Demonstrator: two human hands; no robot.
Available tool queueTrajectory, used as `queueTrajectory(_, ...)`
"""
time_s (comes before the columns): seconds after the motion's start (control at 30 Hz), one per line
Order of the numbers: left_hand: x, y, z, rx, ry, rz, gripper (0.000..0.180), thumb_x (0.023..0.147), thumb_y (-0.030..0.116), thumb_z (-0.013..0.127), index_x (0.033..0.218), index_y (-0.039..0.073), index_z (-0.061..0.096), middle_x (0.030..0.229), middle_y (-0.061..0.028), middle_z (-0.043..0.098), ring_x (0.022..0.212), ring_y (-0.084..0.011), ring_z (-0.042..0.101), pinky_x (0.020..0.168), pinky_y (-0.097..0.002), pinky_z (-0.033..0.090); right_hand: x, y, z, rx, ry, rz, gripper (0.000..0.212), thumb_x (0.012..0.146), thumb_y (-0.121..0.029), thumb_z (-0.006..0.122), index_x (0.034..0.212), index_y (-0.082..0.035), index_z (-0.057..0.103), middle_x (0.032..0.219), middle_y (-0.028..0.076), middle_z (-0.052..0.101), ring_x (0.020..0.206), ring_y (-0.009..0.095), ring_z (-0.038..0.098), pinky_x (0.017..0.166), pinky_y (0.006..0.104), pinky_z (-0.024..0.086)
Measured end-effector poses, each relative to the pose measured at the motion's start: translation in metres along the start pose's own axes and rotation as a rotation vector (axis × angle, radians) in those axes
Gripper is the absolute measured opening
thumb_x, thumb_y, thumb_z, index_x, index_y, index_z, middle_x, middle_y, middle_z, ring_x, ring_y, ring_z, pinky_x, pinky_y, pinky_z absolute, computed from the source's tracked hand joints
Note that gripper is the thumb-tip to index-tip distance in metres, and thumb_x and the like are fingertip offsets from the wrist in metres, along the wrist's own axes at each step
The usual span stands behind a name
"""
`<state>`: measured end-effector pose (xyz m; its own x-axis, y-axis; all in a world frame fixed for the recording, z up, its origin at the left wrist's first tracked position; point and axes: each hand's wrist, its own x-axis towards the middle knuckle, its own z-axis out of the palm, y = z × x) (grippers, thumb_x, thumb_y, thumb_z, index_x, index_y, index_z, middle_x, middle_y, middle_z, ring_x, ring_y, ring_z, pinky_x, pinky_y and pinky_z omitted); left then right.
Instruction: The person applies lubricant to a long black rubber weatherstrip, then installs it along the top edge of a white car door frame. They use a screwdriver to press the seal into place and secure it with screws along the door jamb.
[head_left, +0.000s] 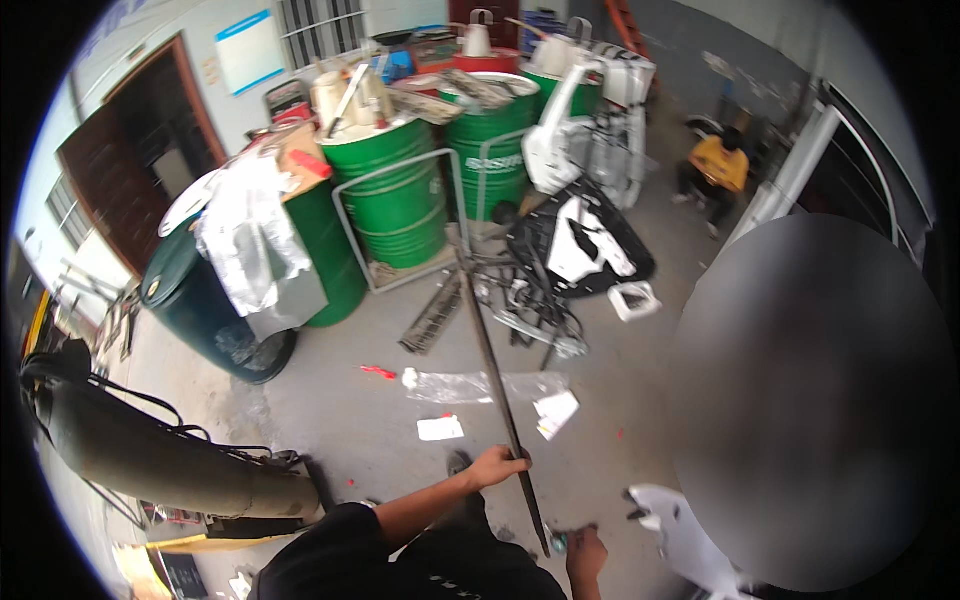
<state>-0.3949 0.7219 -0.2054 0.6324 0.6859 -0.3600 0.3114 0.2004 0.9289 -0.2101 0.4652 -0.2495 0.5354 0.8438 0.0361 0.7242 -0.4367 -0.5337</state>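
Note:
My left hand (497, 466) is wrapped round a long, thin dark bar (487, 355) near its lower end. The bar slants from close to my body up and forward, its far end by the metal frame around a green drum. Beside the bar's near end is my right hand (586, 553), its fingers bent round a small teal thing (559, 541) too small to name. On the floor past the bar lie a clear plastic sleeve (450, 387), a white paper (440, 428) and another white sheet (556, 413).
Green drums (392, 200) topped with cans and parts stand ahead, beside a dark green barrel (205, 300). Car parts (580, 245) and cables lie in front. A thick post (170, 455) is at left. A person in yellow (718, 163) sits low at far right. A large blur covers the right.

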Motion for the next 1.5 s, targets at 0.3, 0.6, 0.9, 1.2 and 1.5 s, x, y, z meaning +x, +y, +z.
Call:
queueTrajectory(0.3,0.049,-0.003,-0.229,-0.058,0.61,-0.017,0.038,0.082,0.037,0.064,0.093,0.001,0.068,0.078,-0.0116,0.067,0.075,-0.02,0.064,0.072,-0.0345,0.049,0.267,-0.236,0.061,0.306,-0.317,-0.229,0.036,0.076,-0.02,0.072,0.103,-0.003,0.056,0.08,0.018,0.065,0.073,0.031,0.065,0.068,0.0405,0.051)
queueTrajectory(0.6,-0.008,0.036,-0.297,-0.605,1.333,0.02,0.038,0.09,0.031,0.06,0.106,-0.003,0.063,0.093,-0.0083,0.064,0.086,-0.0132,0.057,0.079,-0.0311,0.046,0.303,-0.402,0.192,0.29,-1.024,-1.008,0.046,0.076,-0.007,0.055,0.12,0.002,0.046,0.094,0.025,0.063,0.091,0.044,0.061,0.08,0.0457,0.048)
queueTrajectory(0.9,-0.077,0.028,-0.228,-1.121,2.123,0.1,0.038,0.087,0.037,0.062,0.106,0.005,0.057,0.084,-0.0027,0.054,0.069,-0.0109,0.047,0.057,-0.0273,0.04,0.248,-0.486,0.221,0.344,-1.981,-1.235,0.036,0.087,-0.007,0.062,0.112,0.004,0.039,0.09,0.017,0.064,0.075,0.021,0.065,0.066,0.0321,0.052)
queueTrajectory(1.2,-0.162,-0.013,-0.114,-1.146,2.652,0.217,0.033,0.09,0.031,0.063,0.105,0.003,0.06,0.066,0.0016,0.052,0.054,-0.0076,0.047,0.047,-0.0252,0.038,0.112,-0.46,0.205,0.092,-2.31,-1.623,0.041,0.087,-0.014,0.067,0.114,0.003,0.041,0.094,0.016,0.061,0.071,0.023,0.064,0.061,0.0324,0.051)
queueTrajectory(1.5,-0.237,-0.003,-0.036,-0.923,2.977,-0.063,0.022,0.087,0.021,0.068,0.095,0.002,0.061,0.064,0.0044,0.05,0.055,-0.0038,0.047,0.048,-0.0206,0.038,-0.072,-0.463,0.216,0.41,-2.444,-2.078,0.032,0.078,0.001,0.056,0.108,-0.008,0.06,0.094,0.017,0.064,0.089,0.035,0.062,0.075,0.0388,0.049)
